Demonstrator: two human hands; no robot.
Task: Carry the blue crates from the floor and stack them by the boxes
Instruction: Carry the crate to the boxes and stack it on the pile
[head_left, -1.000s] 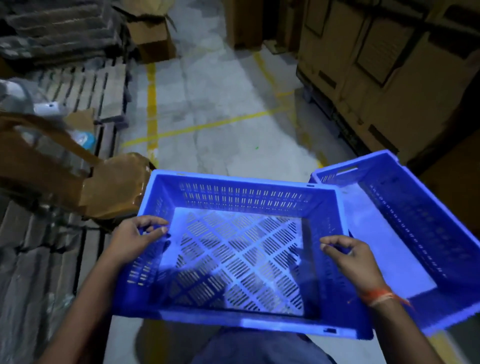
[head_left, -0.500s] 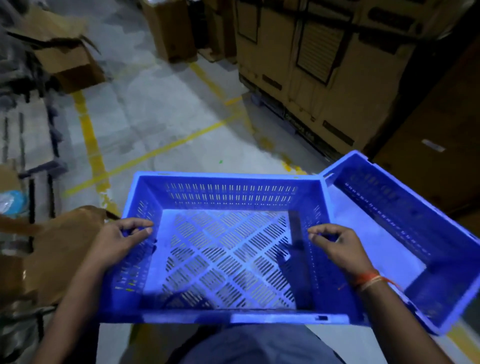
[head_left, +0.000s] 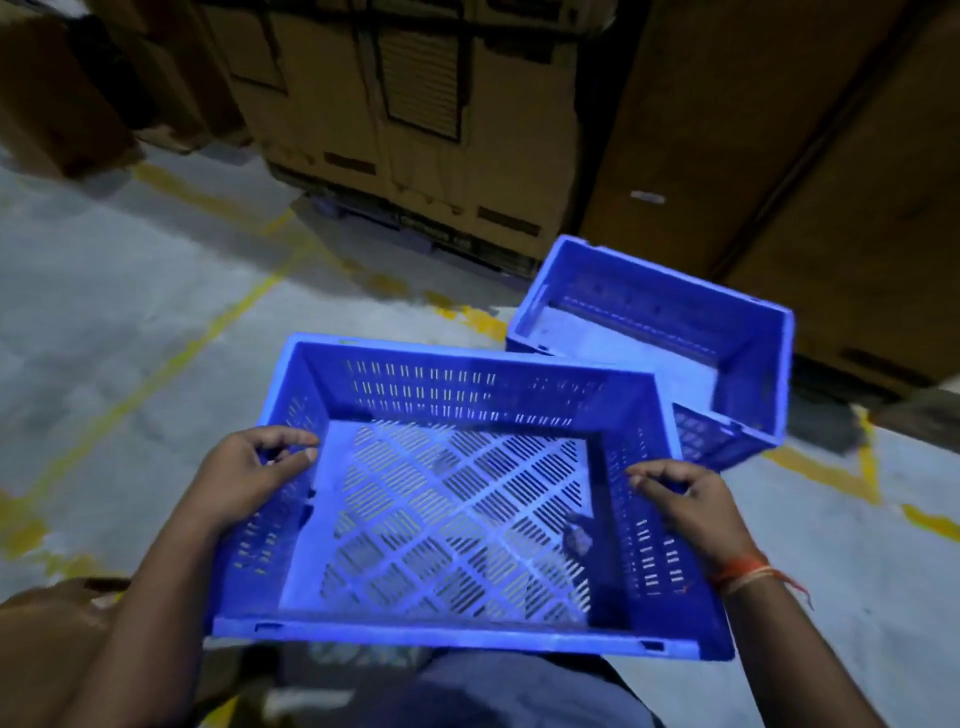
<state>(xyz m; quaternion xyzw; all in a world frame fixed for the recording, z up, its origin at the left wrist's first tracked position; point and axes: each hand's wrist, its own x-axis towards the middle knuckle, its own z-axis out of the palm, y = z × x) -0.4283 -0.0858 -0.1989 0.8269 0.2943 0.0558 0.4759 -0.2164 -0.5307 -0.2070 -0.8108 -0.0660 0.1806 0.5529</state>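
The slotted blue crate (head_left: 457, 499) is held off the floor in front of the person, open side up, its base a lattice of diagonal slot patches and its walls cut with rows of vertical slots. The left hand (head_left: 249, 473) grips the left rim, fingers curled over the top edge with the thumb inside; the right hand (head_left: 685, 504) grips the right rim the same way, an orange thread band (head_left: 743, 571) on its wrist. No brand or moulded lettering can be read on the crate.

Its far right corner overlaps, in view, a second blue crate (head_left: 660, 338), which sits upright and at an angle on the concrete floor (head_left: 130, 322) just beside the cardboard boxes (head_left: 415, 119). Whether the two crates touch cannot be told.

The boxes stand in a tall row across the back, raised on a dark pallet (head_left: 395, 223). One carries a dark ribbed panel (head_left: 421, 78); others have dark printed strips low down, too blurred to read. A small pale label (head_left: 647, 197) on the right-hand box is also illegible.

Yellow lines (head_left: 156, 374) cross the floor, one running diagonally left of the held crate, others worn and broken along the foot of the boxes and to the right. Open floor lies to the left and ahead of the held crate. A brown cardboard piece (head_left: 47, 623) lies at lower left, near the left forearm.
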